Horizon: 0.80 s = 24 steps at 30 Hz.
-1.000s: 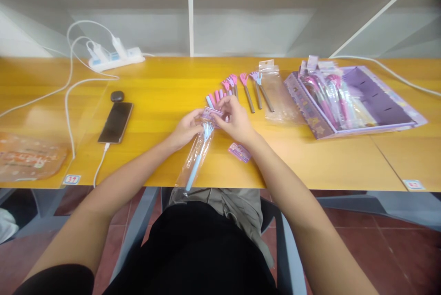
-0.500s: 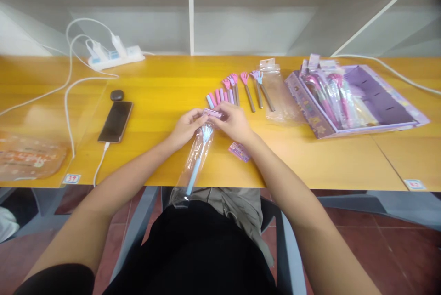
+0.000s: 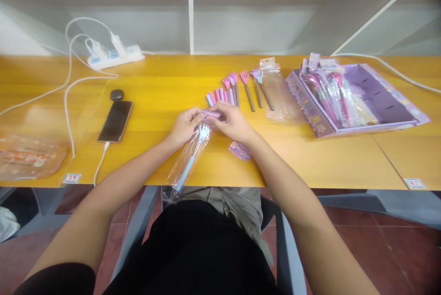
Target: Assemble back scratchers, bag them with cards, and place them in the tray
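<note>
A clear plastic bag [image 3: 175, 172] hangs from my two hands over the table's front edge. Inside it lies a light blue back scratcher [image 3: 188, 168] with a hand-shaped head and a metal shaft. My left hand [image 3: 188, 125] pinches the left part of the bag's top, where a small purple header card [image 3: 210, 114] shows. On the other side my right hand [image 3: 230, 120] grips that same card end with thumb and fingers. Another purple card [image 3: 240, 151] lies flat on the table beside my right wrist.
Several pink, purple and blue scratcher heads on metal rods [image 3: 248, 92] and coloured handles [image 3: 220, 96] lie beyond my hands. Empty clear bags [image 3: 277, 97] sit beside a purple box [image 3: 396, 122] holding packed scratchers. On the left are a phone [image 3: 115, 121], a black case [image 3: 116, 95] and a power strip [image 3: 117, 58].
The bag's lower end with the blue back scratcher has swung to the left and a little up. Both hands keep their grip on the card end, nearly in place.
</note>
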### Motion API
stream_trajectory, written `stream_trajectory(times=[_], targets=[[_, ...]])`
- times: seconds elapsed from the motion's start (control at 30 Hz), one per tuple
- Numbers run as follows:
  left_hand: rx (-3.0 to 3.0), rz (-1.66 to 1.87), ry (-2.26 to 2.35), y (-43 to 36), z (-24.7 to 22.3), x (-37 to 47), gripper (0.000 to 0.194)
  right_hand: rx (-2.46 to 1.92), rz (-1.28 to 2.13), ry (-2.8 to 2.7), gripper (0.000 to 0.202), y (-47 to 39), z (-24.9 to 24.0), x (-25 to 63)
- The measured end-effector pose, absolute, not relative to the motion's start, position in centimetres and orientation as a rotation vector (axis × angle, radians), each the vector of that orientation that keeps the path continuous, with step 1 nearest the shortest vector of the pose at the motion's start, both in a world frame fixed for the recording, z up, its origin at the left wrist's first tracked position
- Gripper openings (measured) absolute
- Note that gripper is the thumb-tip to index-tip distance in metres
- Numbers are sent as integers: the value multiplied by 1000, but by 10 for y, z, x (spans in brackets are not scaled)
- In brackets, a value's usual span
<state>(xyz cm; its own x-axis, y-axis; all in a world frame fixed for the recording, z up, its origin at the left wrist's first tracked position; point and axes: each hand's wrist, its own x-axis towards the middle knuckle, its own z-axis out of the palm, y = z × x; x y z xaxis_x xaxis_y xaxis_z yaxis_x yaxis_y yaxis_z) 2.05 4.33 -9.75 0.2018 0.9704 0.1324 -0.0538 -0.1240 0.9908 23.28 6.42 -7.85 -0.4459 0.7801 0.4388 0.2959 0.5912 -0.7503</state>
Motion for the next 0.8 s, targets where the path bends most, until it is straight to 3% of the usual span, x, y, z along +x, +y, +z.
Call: stream_trajectory(times=[0.37, 0.67, 0.8], targets=[[1381, 1152, 1005, 44, -99, 18, 46, -782, 996, -2015, 30, 64, -73, 242], [1199, 1567, 1109, 60, -96, 4, 41, -898, 1692, -1768, 52, 46, -79, 214], [1078, 1664, 1091, 62, -89, 1, 40, -852, 1777, -1726, 54, 40, -78, 204]])
